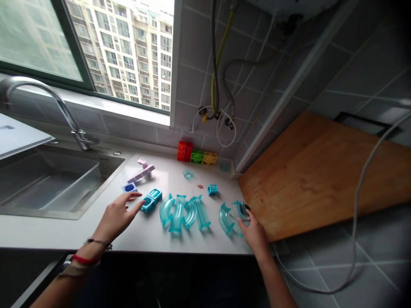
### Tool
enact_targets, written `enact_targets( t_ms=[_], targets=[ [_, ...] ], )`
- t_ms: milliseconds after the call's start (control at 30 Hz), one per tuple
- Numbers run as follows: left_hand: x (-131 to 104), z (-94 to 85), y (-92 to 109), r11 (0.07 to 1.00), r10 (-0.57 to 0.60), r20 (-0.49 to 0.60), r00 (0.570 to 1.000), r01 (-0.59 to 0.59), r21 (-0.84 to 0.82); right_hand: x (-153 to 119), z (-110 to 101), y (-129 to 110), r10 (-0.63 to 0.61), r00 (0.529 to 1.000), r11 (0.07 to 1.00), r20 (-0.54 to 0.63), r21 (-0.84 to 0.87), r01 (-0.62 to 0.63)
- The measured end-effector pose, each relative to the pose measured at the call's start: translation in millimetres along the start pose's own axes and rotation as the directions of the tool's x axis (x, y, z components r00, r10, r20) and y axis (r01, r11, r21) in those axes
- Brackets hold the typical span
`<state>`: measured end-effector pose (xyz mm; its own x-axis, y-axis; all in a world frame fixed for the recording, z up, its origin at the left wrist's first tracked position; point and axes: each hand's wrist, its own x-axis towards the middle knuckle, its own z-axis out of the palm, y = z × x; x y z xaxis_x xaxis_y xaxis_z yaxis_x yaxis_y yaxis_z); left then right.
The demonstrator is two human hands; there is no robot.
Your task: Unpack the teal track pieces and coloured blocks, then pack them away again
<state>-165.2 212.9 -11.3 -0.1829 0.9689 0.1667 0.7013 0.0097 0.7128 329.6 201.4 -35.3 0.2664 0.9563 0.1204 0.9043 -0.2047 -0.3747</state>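
Observation:
My left hand (pixel 117 214) is over the counter with thumb and fingers apart. Its thumb tip is at the edge of a pair of joined teal cube blocks (pixel 154 196); contact is hard to judge. A blue block (pixel 129 187) sits just beyond its fingers. On the right, my right hand (pixel 254 231) has thumb and fingers around a translucent teal track piece (pixel 238 216). A small dark thing shows by those fingertips, too unclear to name. Left of that piece lies a curved teal track piece (pixel 226 219). Several more translucent track pieces (pixel 178 214), straight and curved, lie between my hands.
Red (pixel 184 151), green (pixel 197 157) and yellow blocks (pixel 210 158) stand along the wall. A lone teal cube (pixel 212 189) and lilac pieces (pixel 141 172) lie on the counter (pixel 144 235). The sink (pixel 77 205) borders the left; a wooden board (pixel 314 179) leans at right.

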Motion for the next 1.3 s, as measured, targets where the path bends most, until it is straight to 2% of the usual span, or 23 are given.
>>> enact_targets(
  t_ms=[100, 333, 433, 567, 633, 733, 800, 867, 933, 1000, 1067, 1167, 1233, 1300],
  targets=[
    [13.1, 12.3, -16.2, 0.993, 0.032, 0.021, 0.999, -0.034, 0.110, 1.9, 19.5, -5.2, 0.014, 0.999, 0.999, 0.049, -0.040, -0.012],
    [22.3, 41.1, -32.2, 0.991, 0.023, 0.127, 0.992, -0.040, 0.132, -1.5, 48.1, 6.6, -0.001, 0.999, 0.997, 0.050, 0.077, -0.003],
    [22.2, 50.9, -32.8, 0.989, -0.003, 0.123, 0.992, -0.015, 0.146, -3.0, 50.7, 11.3, -0.054, 0.998, 0.984, -0.019, 0.168, 0.057],
    [21.6, 55.4, -31.9, 0.984, -0.073, 0.070, 0.995, 0.061, 0.169, -5.6, 42.1, 4.8, -0.114, 0.969, 0.961, -0.221, 0.224, 0.165],
    [19.3, 51.9, -30.1, 0.985, -0.086, 0.037, 0.996, 0.079, 0.156, -7.6, 32.5, -6.8, -0.161, 0.945, 0.943, -0.286, 0.240, 0.233],
    [9.4, 39.8, -20.4, 0.993, -0.046, -0.025, 0.999, 0.048, 0.105, -13.8, 15.2, -39.6, -0.238, 0.927, 0.893, -0.289, 0.310, 0.326],
    [-3.1, 28.6, -6.0, 0.999, -0.003, -0.066, 0.998, 0.006, 0.047, -21.4, 4.6, -71.8, -0.297, 0.925, 0.838, -0.236, 0.401, 0.371],
    [-19.6, 17.0, 15.4, 0.996, 0.036, -0.067, 0.997, -0.041, -0.074, -31.5, -3.7, -109.2, -0.395, 0.912, 0.743, -0.108, 0.546, 0.386],
    [-37.7, 6.7, 40.7, 0.967, 0.073, -0.004, 0.997, -0.072, -0.244, -42.3, -9.3, -146.1, -0.516, 0.854, 0.622, 0.064, 0.713, 0.323],
    [-54.0, -1.1, 65.0, 0.928, 0.130, 0.064, 0.989, -0.099, -0.358, -51.4, -12.1, -176.7, -0.580, 0.792, 0.515, 0.192, 0.840, 0.173],
    [-66.0, -6.3, 83.3, 0.894, 0.168, 0.105, 0.980, -0.107, -0.436, -56.9, -12.4, -197.1, -0.605, 0.750, 0.415, 0.267, 0.910, 0.011],
    [-75.0, -9.9, 95.7, 0.874, 0.161, 0.115, 0.980, -0.087, -0.479, -58.4, -9.4, -208.5, -0.629, 0.714, 0.294, 0.306, 0.945, -0.146],
    [-76.3, -10.3, 96.6, 0.885, 0.154, 0.126, 0.980, -0.081, -0.459, -57.2, -6.8, -206.9, -0.642, 0.701, 0.250, 0.311, 0.949, -0.192],
    [-75.6, -9.9, 95.9, 0.902, 0.164, 0.129, 0.978, -0.096, -0.421, -55.8, -5.2, -201.7, -0.629, 0.718, 0.237, 0.299, 0.953, -0.190]
  ],
)
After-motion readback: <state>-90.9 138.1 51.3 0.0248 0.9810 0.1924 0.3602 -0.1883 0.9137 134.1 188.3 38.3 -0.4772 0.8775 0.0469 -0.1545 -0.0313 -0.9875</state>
